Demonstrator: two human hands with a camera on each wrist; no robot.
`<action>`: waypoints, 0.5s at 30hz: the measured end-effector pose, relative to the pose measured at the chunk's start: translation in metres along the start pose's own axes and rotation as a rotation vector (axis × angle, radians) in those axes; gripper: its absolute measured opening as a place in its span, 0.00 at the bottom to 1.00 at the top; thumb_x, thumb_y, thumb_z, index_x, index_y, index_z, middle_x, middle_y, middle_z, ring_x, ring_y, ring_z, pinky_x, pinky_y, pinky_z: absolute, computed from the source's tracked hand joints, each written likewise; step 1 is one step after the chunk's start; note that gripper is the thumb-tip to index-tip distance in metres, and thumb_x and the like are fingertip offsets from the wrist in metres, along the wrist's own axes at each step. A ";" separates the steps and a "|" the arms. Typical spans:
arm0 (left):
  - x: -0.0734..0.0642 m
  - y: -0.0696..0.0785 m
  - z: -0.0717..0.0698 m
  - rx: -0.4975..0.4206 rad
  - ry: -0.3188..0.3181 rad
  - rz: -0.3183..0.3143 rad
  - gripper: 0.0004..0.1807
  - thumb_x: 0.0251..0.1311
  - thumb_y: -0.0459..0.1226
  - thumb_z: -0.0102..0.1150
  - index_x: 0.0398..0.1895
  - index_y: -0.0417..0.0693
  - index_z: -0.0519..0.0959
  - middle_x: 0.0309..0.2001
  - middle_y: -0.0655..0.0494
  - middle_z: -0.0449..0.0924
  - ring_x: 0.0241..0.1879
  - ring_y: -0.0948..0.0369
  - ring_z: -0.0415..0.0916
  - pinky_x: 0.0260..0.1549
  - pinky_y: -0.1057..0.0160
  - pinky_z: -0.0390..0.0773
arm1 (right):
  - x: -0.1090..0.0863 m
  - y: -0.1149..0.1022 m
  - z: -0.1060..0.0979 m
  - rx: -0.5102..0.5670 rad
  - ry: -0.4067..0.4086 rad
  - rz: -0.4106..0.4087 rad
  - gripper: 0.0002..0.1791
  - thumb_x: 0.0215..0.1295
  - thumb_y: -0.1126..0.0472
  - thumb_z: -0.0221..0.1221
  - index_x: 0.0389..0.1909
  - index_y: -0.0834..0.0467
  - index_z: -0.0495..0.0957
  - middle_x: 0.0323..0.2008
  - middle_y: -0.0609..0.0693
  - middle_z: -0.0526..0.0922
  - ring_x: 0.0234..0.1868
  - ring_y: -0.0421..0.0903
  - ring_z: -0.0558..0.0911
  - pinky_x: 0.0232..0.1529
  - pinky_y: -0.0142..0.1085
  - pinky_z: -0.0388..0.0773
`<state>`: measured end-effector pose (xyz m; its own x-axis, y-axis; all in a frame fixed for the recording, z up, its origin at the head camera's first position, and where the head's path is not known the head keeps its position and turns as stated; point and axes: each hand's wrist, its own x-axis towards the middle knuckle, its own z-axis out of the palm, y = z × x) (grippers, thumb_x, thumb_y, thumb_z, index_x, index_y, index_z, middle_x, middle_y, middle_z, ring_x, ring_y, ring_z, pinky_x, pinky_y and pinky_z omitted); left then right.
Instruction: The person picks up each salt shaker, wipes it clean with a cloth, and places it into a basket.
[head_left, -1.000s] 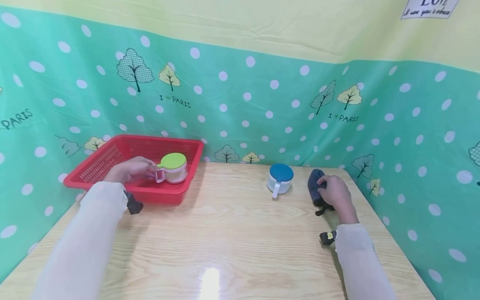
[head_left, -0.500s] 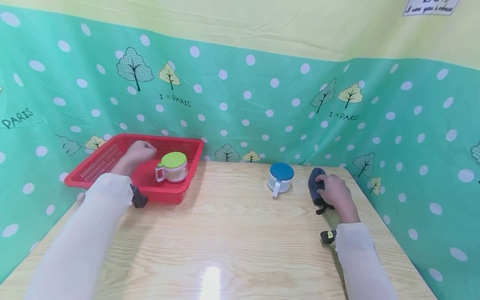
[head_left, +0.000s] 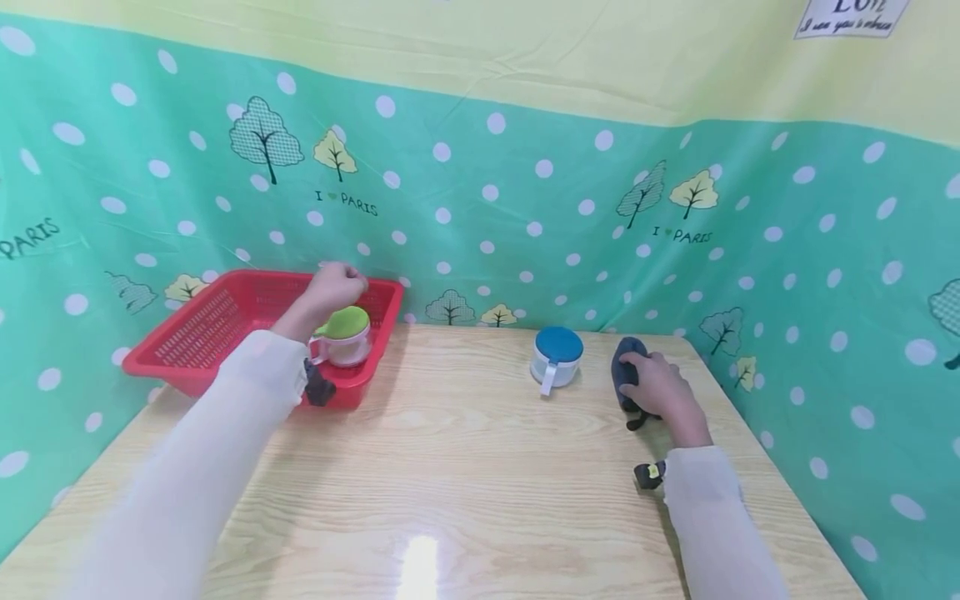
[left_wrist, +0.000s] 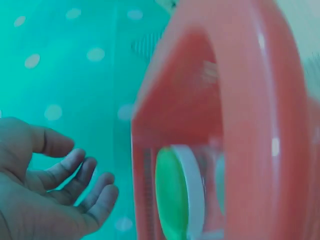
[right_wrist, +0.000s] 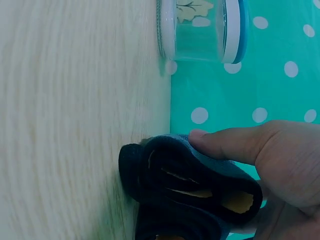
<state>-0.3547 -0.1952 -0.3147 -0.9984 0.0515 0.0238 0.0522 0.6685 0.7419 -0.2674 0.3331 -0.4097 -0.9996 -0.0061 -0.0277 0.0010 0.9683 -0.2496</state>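
Dark-blue folded cloth bundle (right_wrist: 200, 215) lies near the far right corner of the wooden surface (head_left: 480, 467), a black strap-like piece at its near end; what exactly it is, I cannot tell. Just left of it, slightly apart, a clear jar with a blue lid (head_left: 558, 354) stands upright, its white handle pointing toward the person. Well over to the left, a red basket (head_left: 385, 333) holds a jar with a green lid (head_left: 348, 343), also upright, near the basket's right wall. A green dotted curtain (head_left: 487, 167) closes off the back and both sides. The left sleeve (head_left: 255, 400) crosses the basket's near rim, partly hiding the green-lidded jar's handle.

Above that jar hangs the left hand (head_left: 335, 287), its fingers loosely curved around bare air, thumb near the fingertips. The right hand (head_left: 656, 387) grips the bundle, thumb on one side, fingers partly hidden behind it.
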 end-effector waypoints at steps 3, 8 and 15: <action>-0.002 0.016 0.017 -0.028 -0.021 0.006 0.08 0.69 0.35 0.48 0.43 0.37 0.73 0.41 0.46 0.71 0.40 0.53 0.67 0.38 0.58 0.73 | -0.001 0.000 0.001 0.002 -0.009 0.012 0.31 0.73 0.56 0.59 0.74 0.58 0.65 0.68 0.79 0.60 0.61 0.80 0.66 0.54 0.71 0.70; -0.004 0.034 0.047 -0.072 -0.045 0.045 0.07 0.71 0.36 0.48 0.39 0.40 0.69 0.37 0.47 0.68 0.34 0.55 0.69 0.35 0.58 0.72 | -0.002 0.000 -0.001 -0.015 -0.010 0.031 0.31 0.73 0.56 0.59 0.74 0.58 0.65 0.68 0.78 0.60 0.61 0.79 0.66 0.53 0.71 0.70; -0.003 0.038 0.091 -0.007 -0.110 0.145 0.13 0.70 0.37 0.52 0.51 0.37 0.75 0.50 0.43 0.77 0.48 0.49 0.73 0.48 0.53 0.76 | -0.003 -0.001 -0.003 -0.015 -0.013 0.042 0.32 0.73 0.55 0.59 0.75 0.57 0.64 0.68 0.78 0.62 0.61 0.79 0.66 0.54 0.71 0.70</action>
<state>-0.3477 -0.1026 -0.3474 -0.9718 0.2285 0.0580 0.1953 0.6429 0.7406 -0.2641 0.3327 -0.4067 -0.9983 0.0312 -0.0500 0.0420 0.9716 -0.2330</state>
